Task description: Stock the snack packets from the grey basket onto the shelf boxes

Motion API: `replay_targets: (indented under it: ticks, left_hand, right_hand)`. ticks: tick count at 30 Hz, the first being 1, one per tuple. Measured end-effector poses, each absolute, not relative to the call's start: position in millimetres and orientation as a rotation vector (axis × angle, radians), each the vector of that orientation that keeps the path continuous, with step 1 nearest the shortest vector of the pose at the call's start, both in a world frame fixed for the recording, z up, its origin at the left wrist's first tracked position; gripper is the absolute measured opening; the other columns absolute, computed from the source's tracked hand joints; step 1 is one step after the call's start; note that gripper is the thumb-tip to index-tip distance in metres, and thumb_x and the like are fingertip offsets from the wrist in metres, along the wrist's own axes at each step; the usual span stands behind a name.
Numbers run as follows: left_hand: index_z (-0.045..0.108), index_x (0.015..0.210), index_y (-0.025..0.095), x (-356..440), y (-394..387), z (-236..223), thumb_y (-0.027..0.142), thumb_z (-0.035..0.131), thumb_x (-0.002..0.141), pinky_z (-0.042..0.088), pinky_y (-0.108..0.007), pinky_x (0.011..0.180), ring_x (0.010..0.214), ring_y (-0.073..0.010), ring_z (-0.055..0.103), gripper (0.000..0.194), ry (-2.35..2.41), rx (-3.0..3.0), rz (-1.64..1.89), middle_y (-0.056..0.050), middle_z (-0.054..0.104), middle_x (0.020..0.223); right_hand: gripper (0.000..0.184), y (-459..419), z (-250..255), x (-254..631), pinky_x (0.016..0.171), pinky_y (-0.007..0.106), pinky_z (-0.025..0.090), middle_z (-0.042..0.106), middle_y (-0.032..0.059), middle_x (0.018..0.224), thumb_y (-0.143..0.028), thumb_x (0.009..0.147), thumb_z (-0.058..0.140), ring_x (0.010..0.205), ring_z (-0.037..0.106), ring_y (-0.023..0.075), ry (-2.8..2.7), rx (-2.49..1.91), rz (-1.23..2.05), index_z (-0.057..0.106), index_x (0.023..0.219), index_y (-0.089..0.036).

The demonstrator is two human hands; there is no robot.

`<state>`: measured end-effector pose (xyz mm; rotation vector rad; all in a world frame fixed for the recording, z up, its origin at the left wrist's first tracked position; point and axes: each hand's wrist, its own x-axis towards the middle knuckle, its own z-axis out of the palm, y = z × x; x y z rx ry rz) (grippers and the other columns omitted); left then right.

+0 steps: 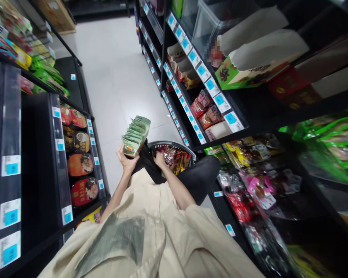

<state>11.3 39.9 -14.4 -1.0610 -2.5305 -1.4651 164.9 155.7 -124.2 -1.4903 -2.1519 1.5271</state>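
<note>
My left hand (pixel 127 161) grips the bottom of a pale green display carton (pixel 135 136) filled with several flat green packets, held up over the aisle floor. My right hand (pixel 160 159) reaches down into a black shopping basket (pixel 188 151) and rests among red snack packets (pixel 175 158); its fingers are curled into the pile and what they hold is hidden. The basket sits by my dark-trousered knee (pixel 201 173).
Black shelving lines both sides of a narrow aisle with a pale tiled floor (pixel 116 77). Bowl noodles (pixel 80 164) stand on the left shelf. Snack bags and blue price tags (pixel 220 101) fill the right shelves, with pink and red packets (pixel 256 189) lower down.
</note>
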Motion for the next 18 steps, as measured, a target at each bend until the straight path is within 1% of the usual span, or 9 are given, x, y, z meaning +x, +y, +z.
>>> replay_targets:
  ticks: [3,7,9,10,12,14,15,16,18]
  left_hand:
    - [0.05,0.141,0.019,11.8,39.8,-13.9,0.032,0.084,0.068,0.046,-0.053,0.116,0.13,-0.0339,0.054,0.082,-2.526,-1.052,-1.47,-0.016,0.051,0.134]
    - [0.049,0.143,0.019,11.7,40.1,-15.4,0.034,0.083,0.071,0.047,-0.052,0.114,0.129,-0.0331,0.055,0.081,-2.47,-1.079,-1.493,-0.016,0.052,0.134]
    - [0.049,0.143,0.018,11.5,40.0,-16.4,0.035,0.082,0.071,0.046,-0.052,0.114,0.129,-0.0332,0.054,0.081,-2.436,-1.097,-1.513,-0.016,0.051,0.134]
    - [0.049,0.143,0.018,11.5,40.0,-16.8,0.036,0.082,0.071,0.046,-0.052,0.114,0.129,-0.0333,0.054,0.08,-2.431,-1.1,-1.519,-0.016,0.051,0.134]
    - [0.05,0.142,0.018,11.6,40.0,-16.9,0.036,0.082,0.071,0.046,-0.052,0.115,0.13,-0.0332,0.053,0.08,-2.452,-1.089,-1.508,-0.016,0.05,0.135]
    - [0.049,0.142,0.019,11.9,40.1,-16.0,0.035,0.082,0.071,0.045,-0.052,0.115,0.13,-0.033,0.053,0.08,-2.483,-1.077,-1.481,-0.016,0.05,0.134]
    - [0.049,0.141,0.019,12.1,40.1,-15.3,0.035,0.083,0.07,0.046,-0.052,0.115,0.13,-0.0328,0.053,0.08,-2.49,-1.076,-1.472,-0.016,0.051,0.134]
    - [0.049,0.141,0.019,12.3,40.2,-14.5,0.034,0.083,0.07,0.046,-0.052,0.115,0.13,-0.0327,0.053,0.08,-2.492,-1.078,-1.467,-0.016,0.051,0.134]
    - [0.049,0.141,0.019,12.6,40.2,-12.9,0.032,0.083,0.069,0.046,-0.052,0.115,0.13,-0.0324,0.054,0.08,-2.493,-1.083,-1.464,-0.016,0.051,0.134]
  right_hand:
    - [0.036,156.4,-125.7,164.9,0.096,0.045,0.06,0.065,0.0102,0.134,-0.038,0.101,0.068,0.114,0.067,0.0247,-1.947,-1.642,1.625,0.064,0.132,-0.02]
    - [0.037,159.5,-128.8,182.1,0.093,0.045,0.06,0.065,0.0104,0.133,-0.038,0.101,0.068,0.112,0.068,0.0246,-1.638,-1.756,1.758,0.064,0.132,-0.018]
    - [0.034,158.8,-128.0,194.3,0.089,0.043,0.062,0.068,0.0093,0.127,-0.038,0.101,0.067,0.106,0.069,0.0224,-1.48,-1.747,1.823,0.065,0.128,-0.017]
    - [0.032,157.7,-126.2,200.9,0.086,0.04,0.062,0.07,0.0082,0.12,-0.038,0.1,0.069,0.1,0.07,0.0207,-1.404,-1.723,1.853,0.067,0.122,-0.016]
    - [0.033,154.9,-119.6,213.9,0.078,0.035,0.061,0.074,0.005,0.098,-0.042,0.091,0.079,0.084,0.071,0.0179,-1.261,-1.643,1.903,0.07,0.104,-0.013]
    - [0.043,152.9,-109.8,225.4,0.074,0.032,0.061,0.073,0.0019,0.081,-0.046,0.071,0.092,0.075,0.071,0.0181,-1.133,-1.53,1.941,0.069,0.089,-0.015]
    - [0.048,152.8,-104.3,230.1,0.075,0.032,0.061,0.074,0.0017,0.079,-0.048,0.063,0.095,0.076,0.072,0.0194,-1.074,-1.467,1.96,0.069,0.087,-0.016]
    - [0.051,153.3,-98.8,233.8,0.077,0.033,0.061,0.076,0.0025,0.083,-0.05,0.06,0.095,0.079,0.073,0.0209,-1.019,-1.402,1.978,0.069,0.09,-0.018]
    - [0.054,156.2,-89.2,238.7,0.085,0.036,0.062,0.079,0.0044,0.098,-0.052,0.064,0.089,0.091,0.076,0.0229,-0.921,-1.288,2.004,0.068,0.102,-0.021]
